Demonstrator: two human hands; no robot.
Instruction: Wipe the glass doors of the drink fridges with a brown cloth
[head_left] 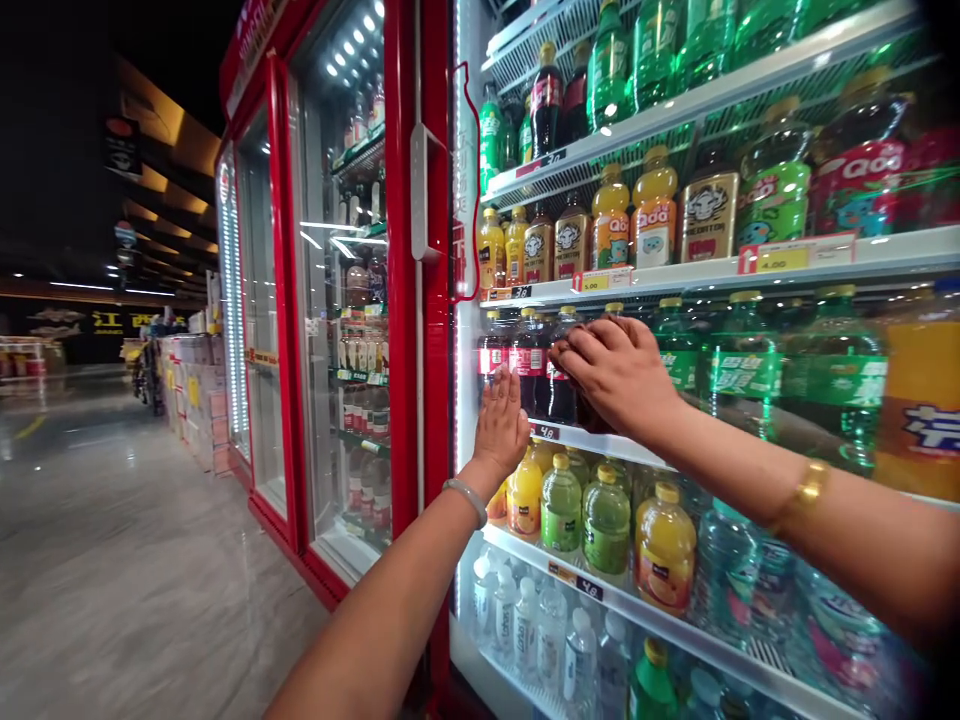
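Note:
A closed glass fridge door point(472, 560) stands in front of me, with rows of bottled drinks behind it. My left hand point(501, 425) lies against the glass with its fingers stretched out and holds nothing; a pale bangle point(466, 502) circles that wrist. Higher and to the right, my right hand point(619, 370) presses a dark brown cloth point(592, 410) to the pane, its fingers bent over it. Much of the cloth is hidden under the palm. Cola bottles point(525, 350) show through the glass between my hands.
A white door handle point(421, 195) is fixed on the red frame point(439, 340) left of my hands. Another glass-fronted fridge point(337, 300) adjoins it. Stacked boxes point(187, 390) line the aisle further left, beside the grey floor point(135, 560).

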